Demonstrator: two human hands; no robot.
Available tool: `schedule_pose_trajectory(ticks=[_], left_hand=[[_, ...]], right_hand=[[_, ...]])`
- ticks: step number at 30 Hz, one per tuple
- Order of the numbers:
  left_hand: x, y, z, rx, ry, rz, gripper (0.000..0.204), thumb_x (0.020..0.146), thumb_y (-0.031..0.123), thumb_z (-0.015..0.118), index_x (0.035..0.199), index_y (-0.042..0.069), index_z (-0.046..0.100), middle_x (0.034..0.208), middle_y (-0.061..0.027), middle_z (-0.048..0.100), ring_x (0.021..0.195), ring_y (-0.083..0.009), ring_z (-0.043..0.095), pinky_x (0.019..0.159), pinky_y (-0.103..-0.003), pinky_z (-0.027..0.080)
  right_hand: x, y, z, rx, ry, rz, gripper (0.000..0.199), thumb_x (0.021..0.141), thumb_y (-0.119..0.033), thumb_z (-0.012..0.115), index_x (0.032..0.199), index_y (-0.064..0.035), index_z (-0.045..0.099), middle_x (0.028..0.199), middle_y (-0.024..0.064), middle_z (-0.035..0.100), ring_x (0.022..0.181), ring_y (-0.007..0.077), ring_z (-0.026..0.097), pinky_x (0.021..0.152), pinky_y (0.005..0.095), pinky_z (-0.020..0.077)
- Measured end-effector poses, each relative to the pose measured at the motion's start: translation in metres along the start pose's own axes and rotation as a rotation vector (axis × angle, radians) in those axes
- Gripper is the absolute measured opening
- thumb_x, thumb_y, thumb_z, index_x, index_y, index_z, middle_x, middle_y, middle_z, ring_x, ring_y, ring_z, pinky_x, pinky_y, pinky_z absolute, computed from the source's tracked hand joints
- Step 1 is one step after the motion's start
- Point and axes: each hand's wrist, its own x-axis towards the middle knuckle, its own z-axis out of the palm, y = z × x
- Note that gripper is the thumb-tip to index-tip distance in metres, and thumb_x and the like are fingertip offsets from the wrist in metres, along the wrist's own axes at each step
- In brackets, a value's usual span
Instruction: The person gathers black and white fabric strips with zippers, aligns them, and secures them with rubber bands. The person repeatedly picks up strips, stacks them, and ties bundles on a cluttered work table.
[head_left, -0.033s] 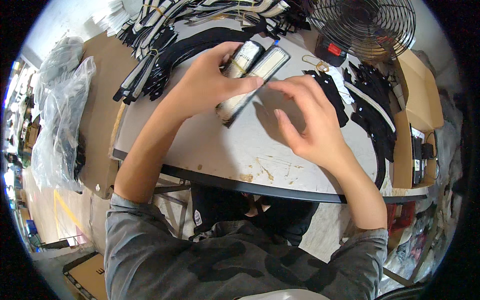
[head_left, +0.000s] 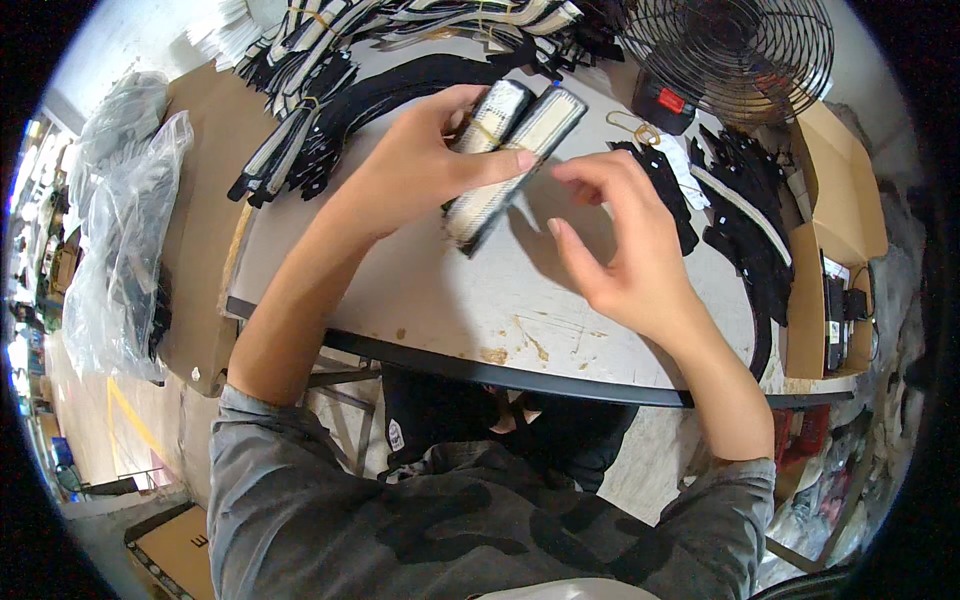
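Gripping two long black-and-white bundled strips in our left hand, thumb clamped across them above the grey round table. Right hand now off the bundle, fingers spread, empty; before it touched. Black fan behind.

Bright, even light; soft shadows; fisheye bending toward dark rim.

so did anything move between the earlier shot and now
Nothing visibly changed. The left hand grips the bundle of black and white strips above the table just as before, and the right hand is open with its fingertips close beside the bundle, in the same place.
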Motion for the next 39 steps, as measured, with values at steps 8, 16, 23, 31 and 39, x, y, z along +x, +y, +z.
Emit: schedule_pose_trajectory(ticks=[8, 16, 23, 31, 39], left_hand=[[-0.004, -0.008, 0.023, -0.406, -0.38, -0.074, 0.077, 0.097, 0.01, 0.064, 0.163, -0.006, 0.028, 0.157, -0.0144, 0.048, 0.148, -0.0222, 0.043, 0.124, -0.037, 0.031], [-0.013, 0.003, 0.016, 0.067, -0.261, 0.048, 0.078, 0.103, 0.023, 0.067, 0.164, -0.007, 0.028, 0.156, -0.0184, 0.05, 0.145, -0.0229, 0.046, 0.122, -0.036, 0.033], [-0.01, -0.012, 0.001, 0.51, 0.033, 0.124, 0.06, 0.105, 0.028, 0.068, 0.154, -0.001, 0.05, 0.137, -0.0235, 0.067, 0.127, -0.0275, 0.064, 0.109, -0.037, 0.048], [0.018, -0.014, -0.063, 0.907, 0.315, 0.428, 0.032, 0.096, 0.012, 0.073, 0.128, 0.008, 0.074, 0.111, -0.0173, 0.074, 0.1, -0.0312, 0.072, 0.094, -0.037, 0.056], [0.06, -0.017, -0.114, 1.218, 0.136, -0.062, 0.032, 0.086, 0.022, 0.083, 0.114, 0.007, 0.079, 0.108, -0.0174, 0.078, 0.101, -0.037, 0.074, 0.09, -0.044, 0.058]], right_hand=[[-0.005, 0.004, 0.017, 0.713, 0.066, 0.621, 0.059, 0.104, -0.022, 0.074, 0.14, 0.0061, 0.038, 0.123, 0.0126, 0.063, 0.112, 0.0155, 0.063, 0.094, 0.0312, 0.055], [-0.007, 0.004, 0.018, 0.685, -0.021, 0.616, 0.054, 0.107, -0.015, 0.066, 0.147, 0.0055, 0.036, 0.128, 0.0128, 0.062, 0.113, 0.0161, 0.064, 0.095, 0.0317, 0.0551], [-0.015, -0.002, 0.016, 0.585, -0.202, 0.431, 0.036, 0.104, -0.012, 0.064, 0.136, 0.0039, 0.062, 0.109, 0.0166, 0.071, 0.094, 0.0233, 0.071, 0.086, 0.0361, 0.0562], [0.014, 0.061, -0.036, -0.426, 0.073, 0.144, 0.014, 0.091, -0.009, 0.071, 0.099, -0.0003, 0.077, 0.094, 0.0204, 0.074, 0.091, 0.0399, 0.07, 0.086, 0.047, 0.0552], [0.004, 0.125, -0.048, -0.599, 0.03, 0.313, 0.018, 0.094, -0.009, 0.072, 0.111, -0.0059, 0.08, 0.097, 0.0164, 0.072, 0.083, 0.0343, 0.072, 0.075, 0.0423, 0.0567]])
